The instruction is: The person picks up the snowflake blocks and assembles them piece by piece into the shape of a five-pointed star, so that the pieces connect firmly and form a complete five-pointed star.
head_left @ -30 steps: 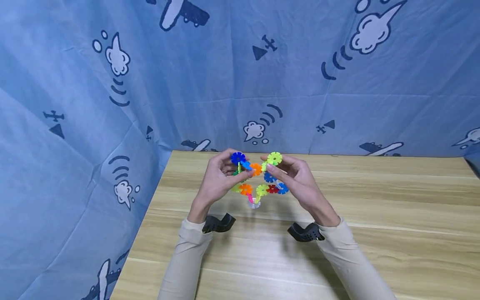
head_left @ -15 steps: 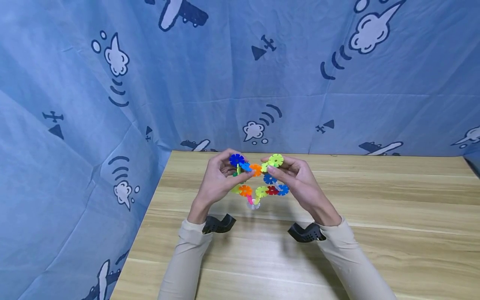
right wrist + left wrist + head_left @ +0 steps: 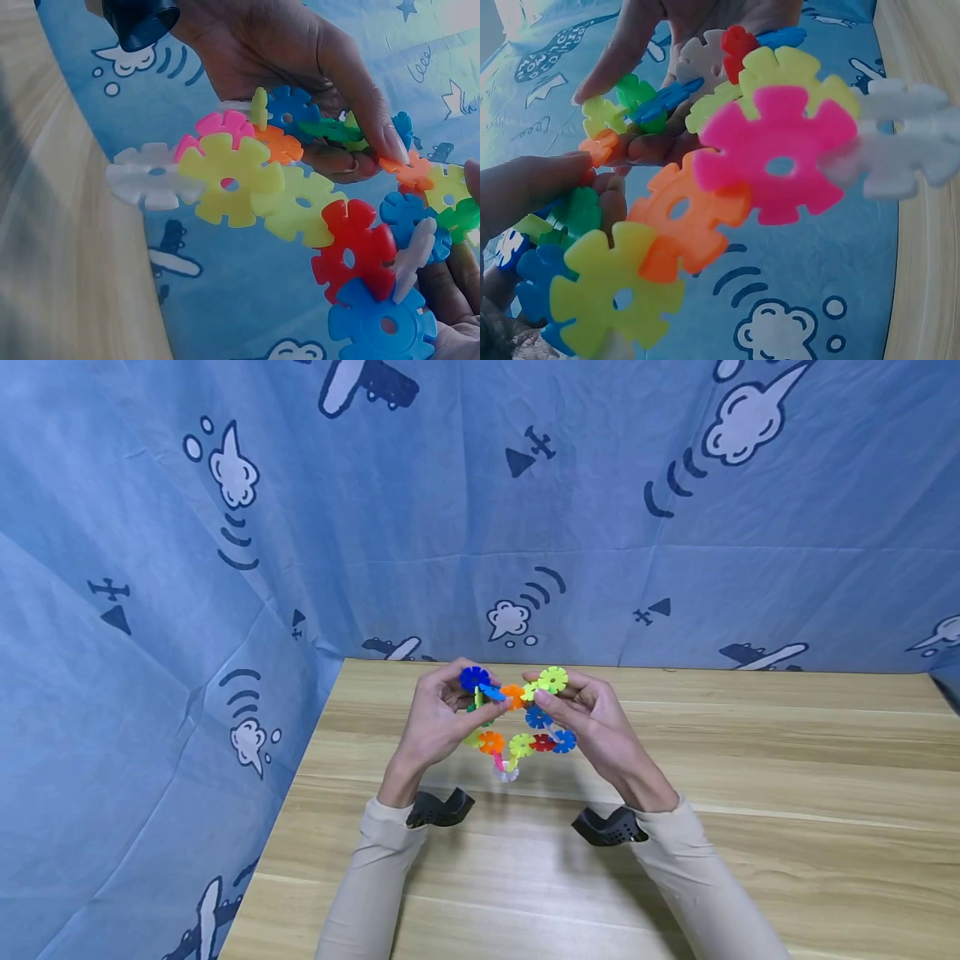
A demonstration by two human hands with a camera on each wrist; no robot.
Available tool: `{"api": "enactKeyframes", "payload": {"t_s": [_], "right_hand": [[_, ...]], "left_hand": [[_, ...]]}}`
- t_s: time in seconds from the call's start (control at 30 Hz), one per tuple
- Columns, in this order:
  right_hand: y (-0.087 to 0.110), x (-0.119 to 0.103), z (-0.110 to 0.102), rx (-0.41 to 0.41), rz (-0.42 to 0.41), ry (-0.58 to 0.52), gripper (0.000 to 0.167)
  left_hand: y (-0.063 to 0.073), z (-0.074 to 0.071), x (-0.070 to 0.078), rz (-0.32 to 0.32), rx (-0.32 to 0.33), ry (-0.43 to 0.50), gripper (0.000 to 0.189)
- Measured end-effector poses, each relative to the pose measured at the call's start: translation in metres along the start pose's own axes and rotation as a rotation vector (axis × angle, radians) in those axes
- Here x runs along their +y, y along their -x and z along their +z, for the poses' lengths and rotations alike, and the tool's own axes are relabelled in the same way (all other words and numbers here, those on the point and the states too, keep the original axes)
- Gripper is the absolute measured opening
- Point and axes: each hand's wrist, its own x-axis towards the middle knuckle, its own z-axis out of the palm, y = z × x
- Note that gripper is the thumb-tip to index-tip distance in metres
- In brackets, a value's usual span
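Both hands hold up a closed loop of notched plastic snowflake discs above the table, in the head view. My left hand (image 3: 431, 718) pinches it between thumb and fingers beside a dark blue disc (image 3: 475, 678) and an orange disc (image 3: 513, 697). Across from it, my right hand (image 3: 596, 718) pinches a yellow-green disc (image 3: 553, 679). The lower part of the loop hangs toward the person, ending in a clear white disc (image 3: 506, 773). The left wrist view shows a pink disc (image 3: 742, 161) up close; the right wrist view shows a red disc (image 3: 356, 251). Fingers hide some discs.
A wood-grain table (image 3: 750, 793) lies below the hands. Blue curtain (image 3: 420, 510) with aeroplane and cloud prints stands along its back and left. Black wrist mounts (image 3: 611, 827) stick out inward from both sleeves.
The hands keep their grips and nearly the same place. The hanging lower part of the loop has sunk slightly toward the person, and the yellow-green disc has shifted a little to the right.
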Motion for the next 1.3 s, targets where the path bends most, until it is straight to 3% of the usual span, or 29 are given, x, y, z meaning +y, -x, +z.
{"api": "enactKeyframes", "payload": {"t_s": [0.4, 0.6, 0.73, 0.93, 1.1, 1.2, 1.3], "right_hand": [[-0.001, 0.003, 0.001, -0.009, 0.010, 0.022, 0.042], [-0.001, -0.002, -0.005, 0.014, -0.022, 0.230, 0.040], [-0.002, -0.003, -0.009, 0.045, 0.015, 0.314, 0.039], [-0.006, 0.001, -0.016, 0.150, 0.107, 0.255, 0.048], [-0.006, -0.003, -0.026, 0.260, 0.143, 0.136, 0.056], [-0.007, -0.004, -0.030, 0.306, 0.128, 0.065, 0.047], [-0.007, -0.003, -0.032, 0.324, 0.129, 0.071, 0.041]], "left_hand": [[0.002, 0.000, -0.002, -0.026, -0.007, 0.003, 0.025], [0.000, 0.001, -0.003, -0.096, -0.010, -0.045, 0.027], [-0.001, 0.002, -0.006, -0.135, -0.015, -0.080, 0.039], [-0.002, -0.004, -0.010, -0.160, 0.006, -0.074, 0.046], [-0.002, -0.013, -0.011, -0.264, 0.076, -0.162, 0.033], [-0.002, -0.013, -0.014, -0.331, 0.089, -0.155, 0.029], [-0.004, -0.009, -0.019, -0.341, 0.144, -0.088, 0.025]]}}
